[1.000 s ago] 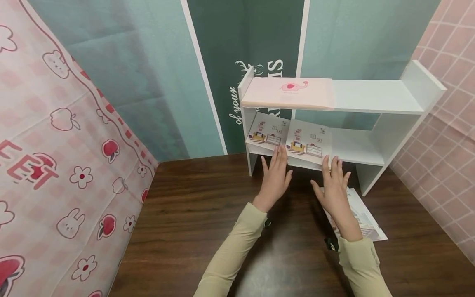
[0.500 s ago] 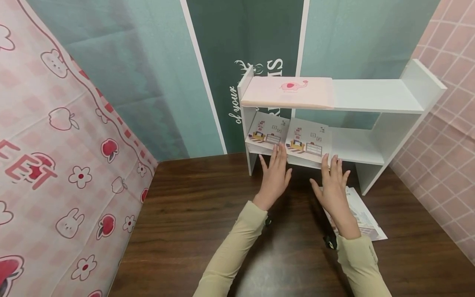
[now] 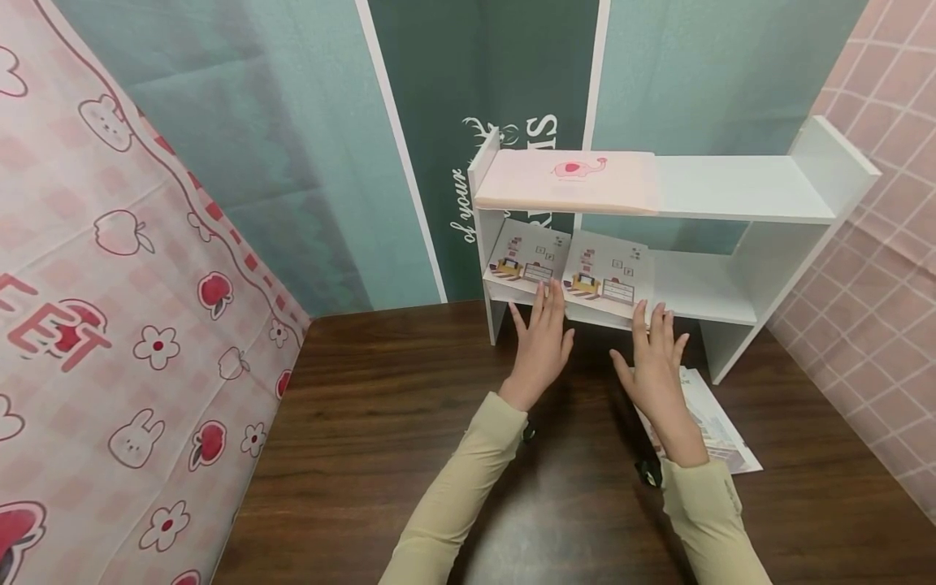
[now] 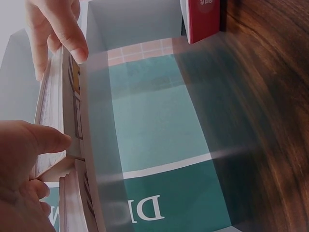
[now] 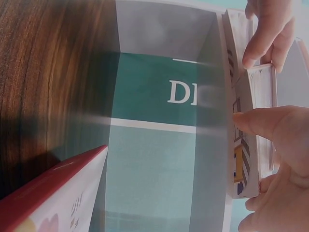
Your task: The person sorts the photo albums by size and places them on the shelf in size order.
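Two illustrated books lie side by side on the white shelf unit's middle board, the left book (image 3: 528,256) and the right book (image 3: 603,268). The right one juts past the board's front edge. My left hand (image 3: 539,349) holds its left end, where the two books meet, with the thumb on the lower side (image 4: 63,141). At the opposite end, my right hand (image 3: 658,386) grips the corner, fingers at the end and thumb low in front (image 5: 251,122). Page edges face toward me in the wrist views.
A pink pouch-like item with an elephant (image 3: 570,180) lies on the top board (image 3: 738,187). Beneath my right arm, a white printed book (image 3: 720,422) rests on the wooden table (image 3: 380,422); a red edge (image 5: 63,174) shows. Patterned curtains stand left and behind.
My hands and the right book's front edge have shifted up very slightly in the head view. The hold at both ends looks the same.
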Available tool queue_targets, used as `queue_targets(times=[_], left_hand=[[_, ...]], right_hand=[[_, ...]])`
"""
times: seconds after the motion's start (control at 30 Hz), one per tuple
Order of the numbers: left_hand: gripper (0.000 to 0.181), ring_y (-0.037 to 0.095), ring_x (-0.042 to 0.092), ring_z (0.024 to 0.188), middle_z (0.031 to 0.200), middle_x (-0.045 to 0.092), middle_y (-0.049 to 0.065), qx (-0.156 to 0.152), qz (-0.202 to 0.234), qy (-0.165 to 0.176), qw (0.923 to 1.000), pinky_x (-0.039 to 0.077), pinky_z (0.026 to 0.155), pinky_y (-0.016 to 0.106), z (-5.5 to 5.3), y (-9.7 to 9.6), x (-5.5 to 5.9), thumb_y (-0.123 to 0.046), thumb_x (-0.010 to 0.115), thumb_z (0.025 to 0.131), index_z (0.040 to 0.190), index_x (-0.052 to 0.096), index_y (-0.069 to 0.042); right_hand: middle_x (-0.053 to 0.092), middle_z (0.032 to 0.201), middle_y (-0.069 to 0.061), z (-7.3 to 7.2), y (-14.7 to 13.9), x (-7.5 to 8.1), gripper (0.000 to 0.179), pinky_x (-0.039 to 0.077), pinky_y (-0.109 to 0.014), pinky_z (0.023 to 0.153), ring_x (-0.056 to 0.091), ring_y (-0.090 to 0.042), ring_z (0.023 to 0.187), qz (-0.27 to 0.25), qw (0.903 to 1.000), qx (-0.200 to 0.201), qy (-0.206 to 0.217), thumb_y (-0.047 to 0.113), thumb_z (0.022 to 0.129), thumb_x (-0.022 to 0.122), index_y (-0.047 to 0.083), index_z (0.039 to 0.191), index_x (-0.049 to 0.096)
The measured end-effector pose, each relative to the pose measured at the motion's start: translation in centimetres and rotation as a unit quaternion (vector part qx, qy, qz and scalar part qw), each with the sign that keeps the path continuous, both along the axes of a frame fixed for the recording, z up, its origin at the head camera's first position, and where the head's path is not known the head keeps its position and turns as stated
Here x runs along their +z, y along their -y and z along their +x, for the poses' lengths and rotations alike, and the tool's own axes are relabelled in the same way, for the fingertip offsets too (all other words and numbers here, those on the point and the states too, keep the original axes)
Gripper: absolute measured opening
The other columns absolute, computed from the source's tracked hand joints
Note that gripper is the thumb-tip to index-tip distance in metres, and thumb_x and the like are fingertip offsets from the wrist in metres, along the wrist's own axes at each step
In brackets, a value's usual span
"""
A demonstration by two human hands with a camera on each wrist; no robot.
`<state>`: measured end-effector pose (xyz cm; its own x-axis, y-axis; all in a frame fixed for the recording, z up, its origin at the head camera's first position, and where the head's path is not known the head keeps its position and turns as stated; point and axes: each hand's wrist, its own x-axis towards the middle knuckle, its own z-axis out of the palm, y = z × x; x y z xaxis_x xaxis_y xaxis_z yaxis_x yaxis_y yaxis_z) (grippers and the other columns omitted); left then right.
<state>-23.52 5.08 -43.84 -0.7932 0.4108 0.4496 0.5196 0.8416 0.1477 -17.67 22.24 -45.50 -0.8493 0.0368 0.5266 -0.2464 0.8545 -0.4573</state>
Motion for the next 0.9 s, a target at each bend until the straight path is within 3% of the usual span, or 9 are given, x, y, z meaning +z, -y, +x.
queue_targets(times=[0.9], left_hand=[[0.083, 0.022, 0.003, 0.144, 0.155, 0.009, 0.006, 0.017, -0.019, -0.004, 0.9997, 0.013, 0.105, 0.067, -0.84, -0.39, -0.11, -0.034, 0.054, 0.093, 0.149, 0.000, -0.004]], right_hand=[[0.002, 0.148, -0.036, -0.85, -0.19, 0.03, 0.086, -0.006, -0.068, 0.103, -0.003, -0.050, 0.136, 0.008, 0.9999, -0.003, 0.009, 0.011, 0.085, 0.065, 0.004, 0.149, 0.008]])
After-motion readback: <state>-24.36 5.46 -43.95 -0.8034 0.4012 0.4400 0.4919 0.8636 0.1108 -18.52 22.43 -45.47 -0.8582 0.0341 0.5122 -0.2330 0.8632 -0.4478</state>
